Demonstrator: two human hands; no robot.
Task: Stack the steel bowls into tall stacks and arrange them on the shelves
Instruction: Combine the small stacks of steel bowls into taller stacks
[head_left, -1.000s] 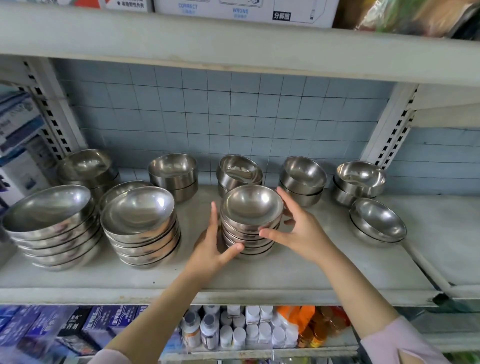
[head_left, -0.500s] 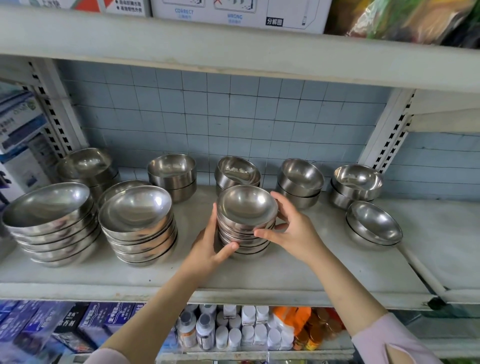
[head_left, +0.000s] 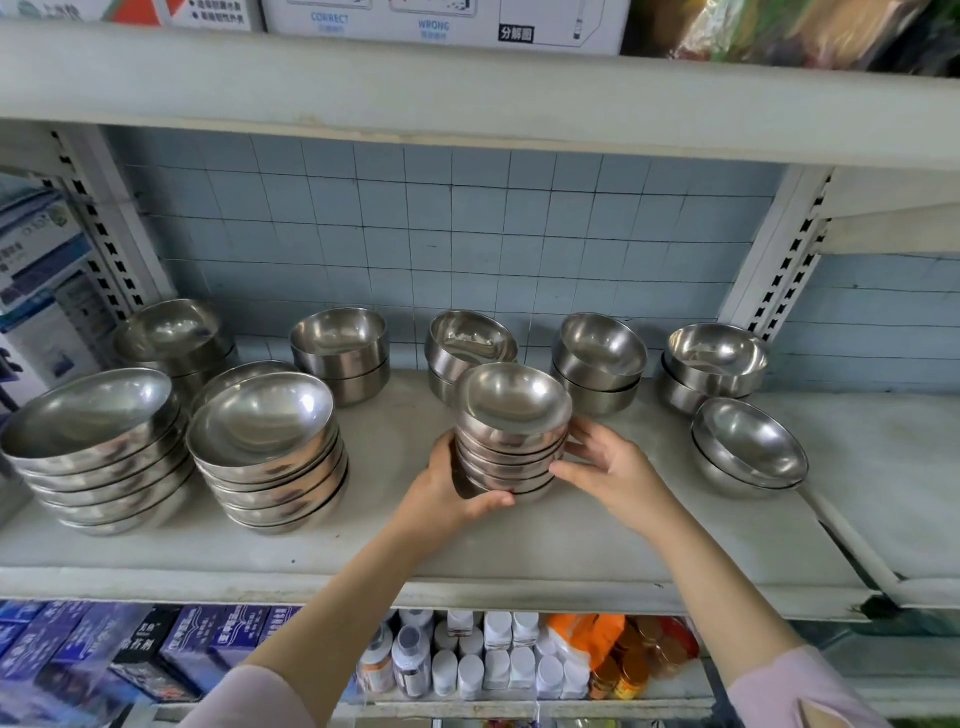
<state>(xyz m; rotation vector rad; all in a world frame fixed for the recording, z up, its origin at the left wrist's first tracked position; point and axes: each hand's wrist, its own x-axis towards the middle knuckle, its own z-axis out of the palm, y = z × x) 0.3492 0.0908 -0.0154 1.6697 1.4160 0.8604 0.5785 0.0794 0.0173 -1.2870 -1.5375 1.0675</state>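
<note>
A stack of several small steel bowls (head_left: 511, 431) stands in the middle of the white shelf (head_left: 467, 551). My left hand (head_left: 447, 488) grips its lower left side, thumb curled under the front. My right hand (head_left: 605, 462) holds its right side with fingers wrapped round the bowls. Two tall stacks of wide bowls (head_left: 93, 452) (head_left: 267, 452) stand at the left. Short stacks of deeper bowls (head_left: 340, 353) (head_left: 597, 361) (head_left: 714, 366) line the back wall, and one (head_left: 470, 345) sits right behind the held stack.
A pair of shallow bowls (head_left: 748, 447) lies at the right front. A further stack (head_left: 174, 338) is at the back left. Slotted uprights (head_left: 784, 270) frame the bay. The upper shelf (head_left: 467, 93) hangs close overhead. Bottles and boxes (head_left: 467, 665) fill the shelf below.
Both hands have closed in round the small stack, from loosely flanking it to gripping its sides. The stack has stayed in about the same place on the shelf.
</note>
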